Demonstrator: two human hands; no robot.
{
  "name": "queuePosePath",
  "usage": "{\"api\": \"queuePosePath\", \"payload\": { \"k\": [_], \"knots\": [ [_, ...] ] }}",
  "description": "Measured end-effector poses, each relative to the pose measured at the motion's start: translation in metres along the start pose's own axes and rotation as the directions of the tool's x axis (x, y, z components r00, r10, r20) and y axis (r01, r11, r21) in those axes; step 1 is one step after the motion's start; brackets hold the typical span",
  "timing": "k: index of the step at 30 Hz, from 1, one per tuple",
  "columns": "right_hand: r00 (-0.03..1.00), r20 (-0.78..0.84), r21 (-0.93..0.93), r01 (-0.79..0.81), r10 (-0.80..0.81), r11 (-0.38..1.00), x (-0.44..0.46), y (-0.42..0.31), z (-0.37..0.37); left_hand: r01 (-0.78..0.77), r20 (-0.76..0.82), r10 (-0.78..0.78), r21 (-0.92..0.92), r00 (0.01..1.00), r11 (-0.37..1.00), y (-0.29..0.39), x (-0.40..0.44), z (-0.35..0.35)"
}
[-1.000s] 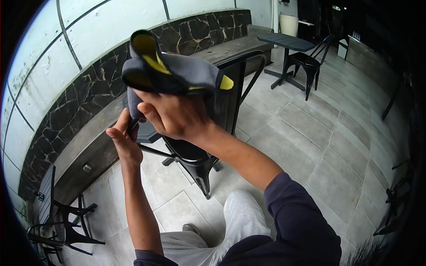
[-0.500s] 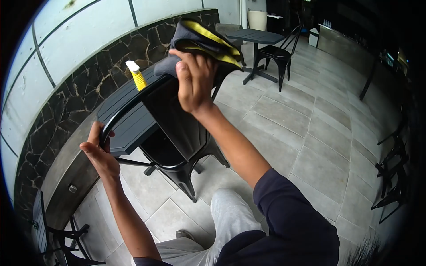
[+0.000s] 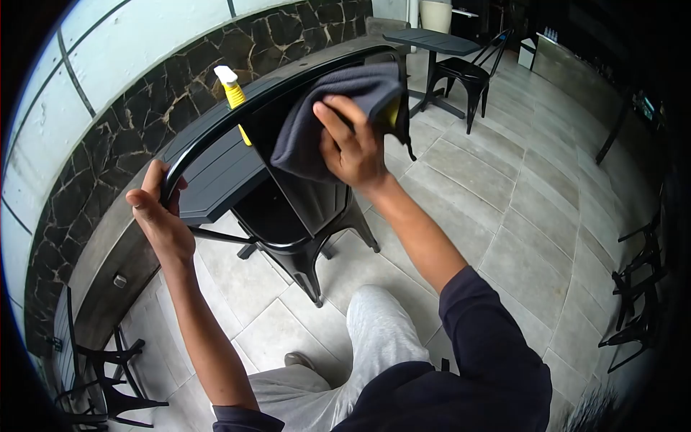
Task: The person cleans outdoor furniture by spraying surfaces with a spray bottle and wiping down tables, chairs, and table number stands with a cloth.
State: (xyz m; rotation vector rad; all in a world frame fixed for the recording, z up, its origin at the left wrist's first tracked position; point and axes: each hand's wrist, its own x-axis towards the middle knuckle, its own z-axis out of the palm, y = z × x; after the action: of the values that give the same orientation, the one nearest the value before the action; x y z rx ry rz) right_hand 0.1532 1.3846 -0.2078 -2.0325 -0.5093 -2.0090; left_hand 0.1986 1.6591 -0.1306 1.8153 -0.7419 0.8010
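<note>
A black metal chair (image 3: 309, 205) stands in front of me with its back towards me. My left hand (image 3: 164, 216) is wrapped round the left side of the chair's curved back frame. With my right hand (image 3: 353, 144) I press a grey cloth (image 3: 306, 129) with a yellow underside against the upper right of the chair back. The cloth hides part of the back panel. Behind the chair, a spray bottle (image 3: 234, 93) with a yellow neck and white head stands at a dark slatted table (image 3: 219, 183); the chair frame covers part of it.
A curved concrete bench (image 3: 108, 291) runs along the stone wall (image 3: 165, 108) on the left. Further back are another dark table (image 3: 432, 41) and a black chair (image 3: 468, 72). More black chairs (image 3: 637, 302) stand at the far right, and another (image 3: 115, 381) at lower left.
My right hand has moved the cloth from above the chair's top rail down and right onto its back. The cloth now lies flatter. My left hand keeps its hold on the frame.
</note>
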Motion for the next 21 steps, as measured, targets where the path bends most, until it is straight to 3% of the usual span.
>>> {"api": "queuePosePath", "payload": {
  "k": [1, 3, 8, 11, 15, 21],
  "knots": [
    [0.989, 0.029, -0.192, 0.145, -0.142, 0.971, 0.013, 0.012, -0.004, -0.009, 0.011, 0.008, 0.010, 1.000, 1.000, -0.001, 0.000, 0.000],
    [0.988, -0.070, -0.359, 0.107, -0.141, 0.927, 0.029, 0.014, 0.006, -0.018, 0.018, 0.018, 0.020, 1.000, 1.000, -0.001, 0.000, 0.000],
    [0.995, -0.054, -0.256, -0.099, 0.088, 0.962, 0.038, -0.010, 0.027, 0.007, -0.018, -0.007, -0.003, 1.000, 1.000, 0.002, -0.001, 0.003],
    [0.998, -0.004, -0.251, -0.067, 0.068, 0.966, 0.009, -0.032, 0.039, 0.010, -0.034, -0.010, -0.008, 0.999, 1.000, 0.006, -0.001, 0.004],
    [0.993, 0.049, -0.258, -0.088, 0.104, 0.962, -0.073, -0.043, 0.054, 0.004, -0.012, -0.004, -0.003, 1.000, 1.000, 0.007, 0.000, 0.002],
    [0.946, 0.166, -0.205, -0.242, 0.278, 0.948, -0.235, -0.057, 0.064, 0.011, -0.021, -0.012, -0.003, 1.000, 1.000, 0.007, 0.001, 0.002]
  ]
}}
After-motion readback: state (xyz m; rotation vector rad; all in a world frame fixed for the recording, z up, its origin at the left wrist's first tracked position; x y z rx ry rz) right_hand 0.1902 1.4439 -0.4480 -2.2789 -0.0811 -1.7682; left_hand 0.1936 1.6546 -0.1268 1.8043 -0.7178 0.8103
